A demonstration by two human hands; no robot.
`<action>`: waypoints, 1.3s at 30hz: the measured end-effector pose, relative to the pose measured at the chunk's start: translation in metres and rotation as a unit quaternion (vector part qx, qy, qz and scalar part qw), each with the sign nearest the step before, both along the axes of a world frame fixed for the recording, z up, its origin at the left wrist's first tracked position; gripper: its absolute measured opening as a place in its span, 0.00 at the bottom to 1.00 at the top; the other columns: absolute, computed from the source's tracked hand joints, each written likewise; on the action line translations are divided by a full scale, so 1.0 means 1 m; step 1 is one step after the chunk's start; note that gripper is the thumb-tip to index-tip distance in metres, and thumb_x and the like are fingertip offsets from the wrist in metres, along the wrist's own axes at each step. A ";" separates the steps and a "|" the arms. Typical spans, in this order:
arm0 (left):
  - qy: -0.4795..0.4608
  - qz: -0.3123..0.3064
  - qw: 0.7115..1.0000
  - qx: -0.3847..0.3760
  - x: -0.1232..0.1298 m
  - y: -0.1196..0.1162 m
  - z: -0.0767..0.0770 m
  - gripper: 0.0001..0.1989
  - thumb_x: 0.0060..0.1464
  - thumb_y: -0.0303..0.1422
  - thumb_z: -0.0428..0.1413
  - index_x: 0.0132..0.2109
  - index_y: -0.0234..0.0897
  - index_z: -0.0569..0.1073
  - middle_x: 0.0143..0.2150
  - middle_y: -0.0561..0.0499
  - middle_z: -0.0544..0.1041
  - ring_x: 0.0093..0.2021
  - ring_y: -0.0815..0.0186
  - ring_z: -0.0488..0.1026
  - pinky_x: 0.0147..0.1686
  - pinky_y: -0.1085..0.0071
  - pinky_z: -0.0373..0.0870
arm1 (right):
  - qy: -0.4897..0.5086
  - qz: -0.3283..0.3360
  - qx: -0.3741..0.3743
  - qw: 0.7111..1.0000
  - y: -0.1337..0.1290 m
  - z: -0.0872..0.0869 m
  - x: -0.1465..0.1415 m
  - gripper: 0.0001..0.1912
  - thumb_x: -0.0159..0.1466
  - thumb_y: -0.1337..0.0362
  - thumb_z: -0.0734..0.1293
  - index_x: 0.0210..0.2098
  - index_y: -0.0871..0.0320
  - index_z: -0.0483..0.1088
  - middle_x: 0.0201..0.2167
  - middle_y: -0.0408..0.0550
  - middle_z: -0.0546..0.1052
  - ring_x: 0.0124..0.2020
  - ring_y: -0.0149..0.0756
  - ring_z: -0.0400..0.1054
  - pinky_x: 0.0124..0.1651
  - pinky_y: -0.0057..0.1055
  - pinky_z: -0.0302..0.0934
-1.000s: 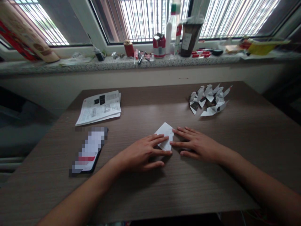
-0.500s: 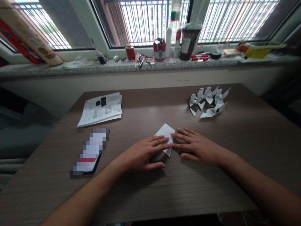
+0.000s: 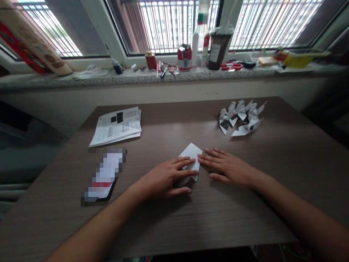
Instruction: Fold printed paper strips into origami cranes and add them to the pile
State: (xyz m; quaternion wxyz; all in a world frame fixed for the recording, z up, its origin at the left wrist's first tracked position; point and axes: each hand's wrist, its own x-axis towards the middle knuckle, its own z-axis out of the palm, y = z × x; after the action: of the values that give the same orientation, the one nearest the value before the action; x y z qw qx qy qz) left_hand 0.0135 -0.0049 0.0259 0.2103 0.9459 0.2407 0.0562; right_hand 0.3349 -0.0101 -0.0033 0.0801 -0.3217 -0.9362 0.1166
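Observation:
A small folded piece of white paper [image 3: 192,150] lies flat on the brown table [image 3: 174,222], kite-like in outline. Across its lower left part my left hand [image 3: 170,177] rests with fingers stretched out, hiding some of it. My right hand [image 3: 229,167] lies to the right with fingers extended and the thumb apart. Its fingertips touch the paper's right edge. Neither hand is closed around anything.
Several folded paper figures [image 3: 241,118] stand in a ring at the far right. A stack of printed sheets [image 3: 117,127] and a phone [image 3: 105,176] are on the left. Behind, a can [image 3: 184,57], a bottle [image 3: 200,43] and a cup [image 3: 219,47] stand on the windowsill.
The fingers of my right hand have shifted slightly along the paper's right edge and drawn closer together. My left hand stays almost still on the paper.

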 end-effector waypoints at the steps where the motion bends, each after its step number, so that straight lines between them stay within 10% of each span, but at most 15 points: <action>1: -0.001 0.000 1.000 -0.001 0.000 0.000 0.000 0.30 0.65 0.47 0.60 0.70 0.52 0.66 0.77 0.49 0.56 0.75 0.51 0.56 0.72 0.49 0.58 | 0.001 -0.005 0.005 1.000 0.000 -0.002 0.000 0.36 0.75 0.49 0.62 0.77 0.42 0.44 0.75 0.40 0.55 0.76 0.46 0.47 0.76 0.51 0.46; 16: 0.020 0.019 0.999 0.024 0.006 -0.001 -0.004 0.36 0.67 0.50 0.57 0.75 0.47 0.58 0.76 0.46 0.59 0.74 0.51 0.59 0.70 0.53 0.60 | -0.010 -0.094 0.051 0.994 0.005 -0.015 -0.009 0.37 0.76 0.49 0.58 0.78 0.43 0.36 0.76 0.44 0.51 0.76 0.46 0.49 0.76 0.50 0.48; 39: 0.024 0.059 0.995 0.071 0.010 -0.002 -0.020 0.34 0.67 0.49 0.57 0.74 0.46 0.59 0.76 0.45 0.59 0.75 0.51 0.55 0.70 0.52 0.61 | 0.010 -0.096 0.002 0.995 0.013 -0.004 -0.002 0.31 0.77 0.50 0.55 0.76 0.49 0.51 0.75 0.49 0.56 0.75 0.47 0.53 0.73 0.53 0.53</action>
State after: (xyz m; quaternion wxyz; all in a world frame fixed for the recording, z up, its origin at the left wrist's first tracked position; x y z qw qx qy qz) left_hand 0.0238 -0.0070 0.0055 0.1329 0.9436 0.2968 0.0624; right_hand 0.3331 0.0025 -0.0073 0.1008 -0.4084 -0.9006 0.1094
